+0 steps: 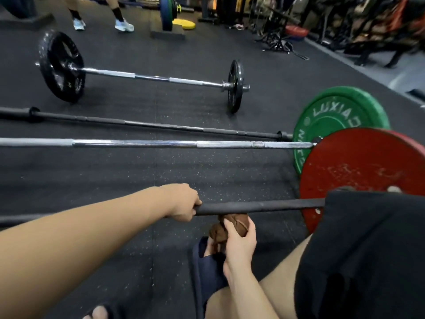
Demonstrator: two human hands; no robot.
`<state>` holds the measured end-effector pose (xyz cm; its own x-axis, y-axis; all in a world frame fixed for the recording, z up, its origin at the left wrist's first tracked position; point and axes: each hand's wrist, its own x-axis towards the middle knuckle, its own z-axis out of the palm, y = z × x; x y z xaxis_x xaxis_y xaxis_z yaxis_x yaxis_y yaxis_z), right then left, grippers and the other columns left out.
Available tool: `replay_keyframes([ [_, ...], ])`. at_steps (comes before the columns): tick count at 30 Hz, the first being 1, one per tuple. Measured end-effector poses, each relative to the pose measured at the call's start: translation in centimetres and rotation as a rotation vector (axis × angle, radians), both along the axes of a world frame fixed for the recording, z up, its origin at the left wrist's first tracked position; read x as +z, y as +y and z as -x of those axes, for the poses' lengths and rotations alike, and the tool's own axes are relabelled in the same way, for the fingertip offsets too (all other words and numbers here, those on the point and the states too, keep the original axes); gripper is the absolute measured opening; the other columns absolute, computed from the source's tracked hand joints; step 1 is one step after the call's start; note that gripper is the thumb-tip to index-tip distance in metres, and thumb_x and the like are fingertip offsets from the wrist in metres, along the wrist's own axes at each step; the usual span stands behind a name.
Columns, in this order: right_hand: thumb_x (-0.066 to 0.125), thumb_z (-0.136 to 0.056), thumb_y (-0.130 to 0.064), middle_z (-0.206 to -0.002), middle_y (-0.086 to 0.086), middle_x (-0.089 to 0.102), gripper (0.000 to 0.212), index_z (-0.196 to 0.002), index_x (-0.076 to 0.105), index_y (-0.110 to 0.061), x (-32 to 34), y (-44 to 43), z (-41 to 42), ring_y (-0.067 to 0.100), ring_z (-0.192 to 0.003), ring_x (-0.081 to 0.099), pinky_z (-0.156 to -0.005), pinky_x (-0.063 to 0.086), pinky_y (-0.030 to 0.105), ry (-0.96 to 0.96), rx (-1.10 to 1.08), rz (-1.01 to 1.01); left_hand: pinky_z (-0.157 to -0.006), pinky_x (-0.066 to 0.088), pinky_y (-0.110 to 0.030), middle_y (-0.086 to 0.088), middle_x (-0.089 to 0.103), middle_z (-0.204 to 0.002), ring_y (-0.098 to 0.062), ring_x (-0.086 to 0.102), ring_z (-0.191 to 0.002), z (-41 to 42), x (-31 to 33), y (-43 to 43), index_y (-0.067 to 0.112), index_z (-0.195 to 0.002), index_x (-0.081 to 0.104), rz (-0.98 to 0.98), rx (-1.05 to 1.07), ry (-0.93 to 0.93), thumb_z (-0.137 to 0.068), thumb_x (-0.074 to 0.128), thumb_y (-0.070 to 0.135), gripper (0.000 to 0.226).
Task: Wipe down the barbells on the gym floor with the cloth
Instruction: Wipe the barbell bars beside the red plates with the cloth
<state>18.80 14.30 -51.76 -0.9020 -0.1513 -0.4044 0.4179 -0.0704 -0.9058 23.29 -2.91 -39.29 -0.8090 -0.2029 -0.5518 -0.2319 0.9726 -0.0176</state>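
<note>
While the left hand [184, 203] curls around the nearest black bar [264, 207], the right hand [239, 242] grips a bunched brown cloth [236, 223] just under it, left of the red plate [358, 166], with other barbells [161, 143] lying farther off.

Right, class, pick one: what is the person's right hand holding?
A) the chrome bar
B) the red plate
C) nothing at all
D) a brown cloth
D: the right hand grips a bunched brown cloth just under the nearest black bar, which the left hand holds.
</note>
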Motion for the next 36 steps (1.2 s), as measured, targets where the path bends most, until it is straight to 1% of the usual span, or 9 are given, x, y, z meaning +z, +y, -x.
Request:
replay_keyframes([
  [7,0.080,-0.083,-0.032,-0.105,-0.023,0.071,0.045,-0.115,0.059,-0.056,-1.3,-2.8,-1.3,0.013,-0.111,0.064,-0.113,0.040,0.055,0.090,0.075,-0.185,-0.088,0.050,-0.037,-0.006,0.064,-0.127,-0.030,0.059,-0.118,-1.2,-0.6,-0.9,0.029,-0.139,0.056,-0.006,-0.050,0.062,-0.104,0.046,0.036,0.037],
  [10,0.079,-0.086,-0.020,-0.108,-0.012,0.070,0.042,-0.108,0.059,-0.049,-1.0,-2.8,-1.2,0.012,-0.103,0.067,-0.099,0.054,0.048,0.098,-0.009,-0.210,-0.078,0.044,-0.038,-0.007,0.058,-0.133,-0.029,0.059,-0.120,-2.0,0.1,0.6,0.019,-0.148,0.045,0.072,-0.091,0.028,-0.103,0.050,0.034,0.048],
  [13,0.076,-0.088,-0.011,-0.110,0.002,0.068,0.041,-0.116,0.058,-0.036,1.8,-2.1,0.1,0.020,-0.087,0.067,-0.067,0.062,0.036,0.041,-0.206,-0.159,-0.082,0.050,-0.039,-0.005,0.056,-0.136,-0.028,0.061,-0.121,-1.8,1.1,1.5,0.015,-0.154,0.039,0.132,-0.158,-0.102,-0.098,0.059,0.025,0.061],
  [17,0.078,-0.084,-0.004,-0.122,0.011,0.068,0.053,-0.127,0.058,-0.027,3.2,0.6,2.6,0.030,-0.104,0.067,-0.096,0.056,0.045,0.005,-0.214,-0.142,-0.081,0.049,-0.039,-0.004,0.061,-0.133,-0.029,0.063,-0.117,-0.3,3.2,0.7,0.020,-0.140,0.056,0.212,-0.235,-0.143,-0.101,0.055,0.035,0.042],
  [19,0.082,-0.083,-0.011,-0.118,0.007,0.069,0.053,-0.124,0.057,-0.032,3.3,1.8,2.3,0.027,-0.103,0.068,-0.098,0.056,0.048,-0.010,-0.132,-0.139,-0.082,0.047,-0.039,-0.006,0.061,-0.133,-0.032,0.062,-0.118,0.5,3.1,1.4,0.017,-0.134,0.059,0.205,-0.238,-0.078,-0.103,0.049,0.045,0.042],
  [23,0.079,-0.087,-0.009,-0.109,0.001,0.069,0.047,-0.123,0.057,-0.031,2.3,2.6,1.7,0.018,-0.095,0.068,-0.075,0.058,0.030,0.009,-0.067,-0.099,-0.085,0.045,-0.040,-0.008,0.060,-0.133,-0.034,0.061,-0.119,1.5,0.1,3.9,0.020,-0.132,0.052,-0.004,-0.110,0.150,-0.103,0.043,0.053,0.044],
  [26,0.076,-0.088,-0.006,-0.107,-0.003,0.070,0.047,-0.123,0.059,-0.032,1.7,2.6,1.3,0.011,-0.093,0.068,-0.059,0.053,0.015,0.016,-0.031,-0.052,-0.084,0.044,-0.040,-0.010,0.060,-0.133,-0.035,0.060,-0.120,1.7,-1.9,5.0,0.016,-0.132,0.046,0.019,-0.126,0.193,-0.105,0.044,0.046,0.040],
  [32,0.081,-0.084,-0.007,-0.116,0.000,0.069,0.056,-0.129,0.059,-0.031,1.5,4.5,5.4,0.019,-0.104,0.068,-0.098,0.056,0.041,0.009,-0.168,-0.018,-0.084,0.048,-0.040,-0.011,0.061,-0.128,-0.034,0.063,-0.113,2.6,-1.3,3.4,0.013,-0.133,0.052,0.143,-0.249,0.128,-0.106,0.047,0.038,0.037],
  [36,0.078,-0.086,-0.008,-0.115,0.000,0.071,0.050,-0.130,0.062,-0.025,1.1,5.4,7.4,0.018,-0.102,0.068,-0.097,0.055,0.038,0.039,-0.218,-0.066,-0.089,0.049,-0.040,-0.011,0.063,-0.126,-0.035,0.062,-0.114,2.5,-1.4,1.7,0.021,-0.144,0.044,0.115,-0.287,0.118,-0.105,0.048,0.040,0.044],
])
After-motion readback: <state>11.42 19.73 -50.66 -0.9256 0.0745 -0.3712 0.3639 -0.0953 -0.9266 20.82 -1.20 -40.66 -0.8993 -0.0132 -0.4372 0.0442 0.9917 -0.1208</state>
